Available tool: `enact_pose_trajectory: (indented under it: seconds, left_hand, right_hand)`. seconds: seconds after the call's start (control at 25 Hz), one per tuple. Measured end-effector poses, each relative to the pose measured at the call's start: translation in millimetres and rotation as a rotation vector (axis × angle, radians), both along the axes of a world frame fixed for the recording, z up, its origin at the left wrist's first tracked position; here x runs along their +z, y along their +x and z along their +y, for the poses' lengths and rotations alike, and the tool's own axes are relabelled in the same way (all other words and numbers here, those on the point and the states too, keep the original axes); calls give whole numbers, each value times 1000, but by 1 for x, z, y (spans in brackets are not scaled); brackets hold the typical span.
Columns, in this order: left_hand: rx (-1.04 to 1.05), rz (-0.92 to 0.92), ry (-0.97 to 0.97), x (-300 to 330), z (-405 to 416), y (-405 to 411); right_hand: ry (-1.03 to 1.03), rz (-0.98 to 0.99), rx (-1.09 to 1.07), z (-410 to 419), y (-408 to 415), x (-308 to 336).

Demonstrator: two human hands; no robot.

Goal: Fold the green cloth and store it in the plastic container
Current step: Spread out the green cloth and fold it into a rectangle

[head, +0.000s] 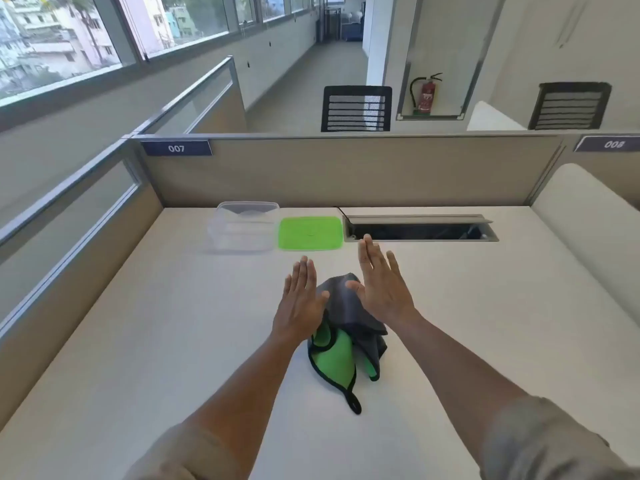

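Left hand point(300, 299) and right hand point(382, 287): flat, fingers spread, gripping nothing, over the bunched green cloth point(341, 344) at frame centre. Clear plastic container point(244, 226) sits lidless above. Risk: the crumpled layers may fold unevenly and overfill it.

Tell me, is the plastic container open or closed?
Open: the clear plastic container has no cover, and its green lid lies flat beside it.
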State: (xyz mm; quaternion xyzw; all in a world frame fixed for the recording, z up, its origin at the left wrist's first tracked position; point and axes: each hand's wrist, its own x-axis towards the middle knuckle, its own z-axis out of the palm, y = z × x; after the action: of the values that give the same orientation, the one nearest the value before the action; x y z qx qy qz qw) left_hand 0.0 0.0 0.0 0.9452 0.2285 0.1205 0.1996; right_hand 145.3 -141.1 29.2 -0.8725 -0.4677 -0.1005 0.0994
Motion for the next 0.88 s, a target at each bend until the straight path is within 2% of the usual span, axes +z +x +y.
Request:
enact_pose_trajectory:
  seconds: [0.2,0.32,0.44,0.64,0.88]
  left_hand:
    - [-99,124,94,-15,-3,-17]
    - [-107,151,128,-19,0,-16]
    - [-86,193,130,-17,2,-14]
    - [-41,291,98,-7,8,-13]
    - [115,142,106,14,24,-12]
  right_hand:
    - [-144,96,114,-18,-16,-30]
    - [-212,143,223,-25,-18,-35]
    - [-249,141,225,-30,-21,-42]
    - [-147,111,156,-32,-19,-42]
    - [56,21,-43,-35,-7,-14]
